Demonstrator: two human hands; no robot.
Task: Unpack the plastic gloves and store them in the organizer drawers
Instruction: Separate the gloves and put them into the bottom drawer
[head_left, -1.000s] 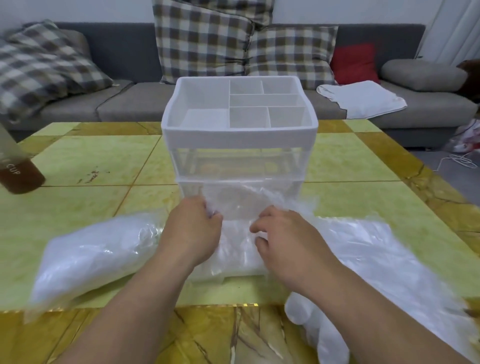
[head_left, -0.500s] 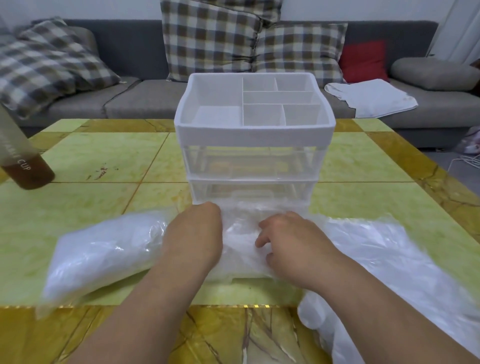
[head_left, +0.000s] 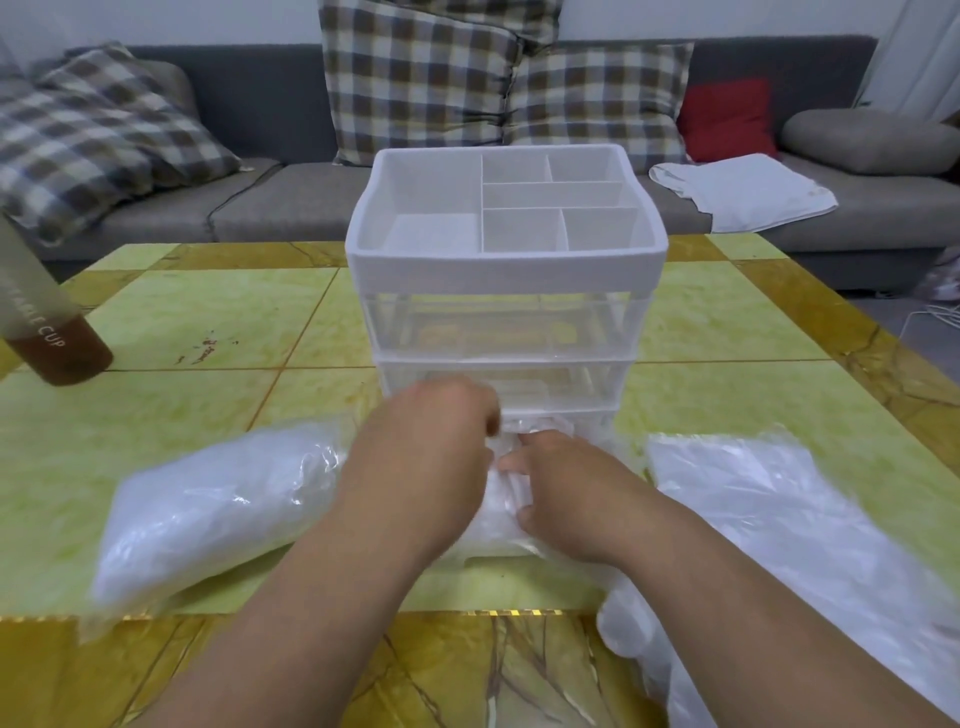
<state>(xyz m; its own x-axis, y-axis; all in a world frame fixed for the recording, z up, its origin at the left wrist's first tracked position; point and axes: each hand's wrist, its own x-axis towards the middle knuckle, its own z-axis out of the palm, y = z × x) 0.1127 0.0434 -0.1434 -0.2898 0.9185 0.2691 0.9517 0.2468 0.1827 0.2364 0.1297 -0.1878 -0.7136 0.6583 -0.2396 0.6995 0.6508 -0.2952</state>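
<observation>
Head view: the left hand (head_left: 431, 457) and right hand (head_left: 571, 493) meet over the pulled-out bottom drawer (head_left: 519, 548) of the white-and-clear plastic organizer (head_left: 506, 270). The right hand pinches a wad of thin clear plastic gloves (head_left: 501, 493) lying in the drawer, probably to compress it. The left hand's grip is hidden.

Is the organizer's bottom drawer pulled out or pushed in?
Pulled out: the bottom drawer juts forward past the drawers above; left hand and right hand reach into it.
</observation>
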